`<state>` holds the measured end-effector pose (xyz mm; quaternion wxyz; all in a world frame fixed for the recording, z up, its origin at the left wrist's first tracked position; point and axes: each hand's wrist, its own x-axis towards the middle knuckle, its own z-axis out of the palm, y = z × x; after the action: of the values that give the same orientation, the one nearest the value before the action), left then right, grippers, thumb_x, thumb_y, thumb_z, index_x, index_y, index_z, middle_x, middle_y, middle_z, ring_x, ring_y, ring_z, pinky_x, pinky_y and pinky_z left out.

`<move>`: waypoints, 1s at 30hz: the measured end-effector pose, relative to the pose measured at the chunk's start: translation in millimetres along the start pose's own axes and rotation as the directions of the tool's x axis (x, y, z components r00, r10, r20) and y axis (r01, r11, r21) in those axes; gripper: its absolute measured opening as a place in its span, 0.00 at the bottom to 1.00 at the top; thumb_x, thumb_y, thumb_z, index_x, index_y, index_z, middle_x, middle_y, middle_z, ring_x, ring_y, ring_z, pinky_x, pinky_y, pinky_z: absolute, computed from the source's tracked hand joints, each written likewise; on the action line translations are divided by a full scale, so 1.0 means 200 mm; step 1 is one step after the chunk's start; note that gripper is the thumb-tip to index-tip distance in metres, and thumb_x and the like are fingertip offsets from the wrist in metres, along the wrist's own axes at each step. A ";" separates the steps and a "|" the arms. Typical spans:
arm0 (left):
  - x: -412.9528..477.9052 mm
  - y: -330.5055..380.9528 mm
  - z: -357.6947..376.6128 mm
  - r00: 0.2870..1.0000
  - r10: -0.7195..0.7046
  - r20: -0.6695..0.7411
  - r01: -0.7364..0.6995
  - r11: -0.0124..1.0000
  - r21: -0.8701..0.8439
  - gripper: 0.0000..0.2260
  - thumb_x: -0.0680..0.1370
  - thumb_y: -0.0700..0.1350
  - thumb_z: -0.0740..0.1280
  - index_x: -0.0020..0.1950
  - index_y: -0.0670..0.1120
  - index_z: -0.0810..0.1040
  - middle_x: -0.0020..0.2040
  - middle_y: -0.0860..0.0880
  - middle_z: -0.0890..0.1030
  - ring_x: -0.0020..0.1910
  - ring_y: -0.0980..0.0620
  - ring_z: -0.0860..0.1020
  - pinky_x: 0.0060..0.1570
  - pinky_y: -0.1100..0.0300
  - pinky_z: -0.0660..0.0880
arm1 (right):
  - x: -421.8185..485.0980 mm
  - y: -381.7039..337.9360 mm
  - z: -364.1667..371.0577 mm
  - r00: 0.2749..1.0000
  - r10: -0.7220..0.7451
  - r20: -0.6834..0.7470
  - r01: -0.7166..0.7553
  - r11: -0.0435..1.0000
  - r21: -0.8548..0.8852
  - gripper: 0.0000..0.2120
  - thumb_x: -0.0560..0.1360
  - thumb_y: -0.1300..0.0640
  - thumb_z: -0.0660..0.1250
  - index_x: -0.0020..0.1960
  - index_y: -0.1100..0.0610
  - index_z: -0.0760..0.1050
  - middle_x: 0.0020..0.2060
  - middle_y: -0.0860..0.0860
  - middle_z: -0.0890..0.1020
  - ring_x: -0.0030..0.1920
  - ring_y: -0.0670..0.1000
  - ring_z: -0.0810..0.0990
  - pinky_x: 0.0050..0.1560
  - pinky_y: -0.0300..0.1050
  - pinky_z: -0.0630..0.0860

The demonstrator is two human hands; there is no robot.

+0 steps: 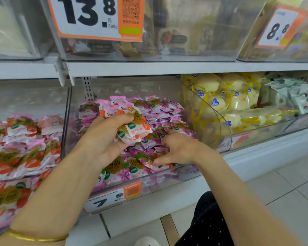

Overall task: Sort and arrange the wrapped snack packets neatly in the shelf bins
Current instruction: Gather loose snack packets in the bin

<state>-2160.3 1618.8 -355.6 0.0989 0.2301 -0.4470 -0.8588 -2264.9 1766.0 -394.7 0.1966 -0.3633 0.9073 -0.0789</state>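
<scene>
Slick film, light and crushable, best pinched mid-body: red packets [132,124] are clutched by the left hand [103,139]; purple packets [148,143], at four o'clock, are gripped by the right hand [176,150].

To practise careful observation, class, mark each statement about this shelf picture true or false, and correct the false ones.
1. The left hand holds a bunch of red-printed packets. True.
2. The right hand hangs empty at the person's side. False: it grips purple packets in the middle bin.
3. The price tag on the middle bin reads 7.9. True.
4. The right bin holds green packets. False: it holds yellow-wrapped packets.
</scene>
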 end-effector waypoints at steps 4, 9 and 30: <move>0.01 -0.01 0.00 1.000 -0.014 -0.028 0.014 1.000 0.004 0.09 0.75 0.33 0.65 0.55 0.37 0.76 0.51 0.37 0.82 0.45 0.43 0.83 0.33 0.48 0.81 | 0.01 0.02 -0.01 0.998 -0.027 0.050 0.024 0.998 0.059 0.21 0.68 0.46 0.73 0.54 0.56 0.73 0.45 0.48 0.66 0.52 0.47 0.64 0.45 0.43 0.68; 0.01 0.00 -0.01 1.000 -0.022 -0.016 0.023 1.000 0.016 0.09 0.75 0.34 0.65 0.55 0.37 0.76 0.51 0.38 0.83 0.45 0.43 0.83 0.32 0.50 0.81 | 0.01 0.07 -0.02 0.992 -0.080 -0.093 0.109 0.919 0.379 0.11 0.69 0.61 0.74 0.49 0.61 0.76 0.43 0.51 0.74 0.43 0.48 0.73 0.38 0.36 0.68; -0.32 0.13 -0.18 0.977 0.137 0.164 -0.176 0.952 0.250 0.13 0.68 0.38 0.68 0.52 0.42 0.81 0.50 0.42 0.84 0.48 0.44 0.83 0.49 0.49 0.80 | -0.16 -0.45 -0.08 0.892 -0.126 -0.434 0.436 -0.009 0.900 0.05 0.66 0.62 0.69 0.40 0.55 0.77 0.35 0.49 0.80 0.35 0.47 0.80 0.39 0.42 0.78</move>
<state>-2088.7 1601.7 -333.3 0.1028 0.1420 -0.5799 -0.7956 -2193.5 1723.5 -344.5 0.2645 -0.2929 0.5256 -0.7536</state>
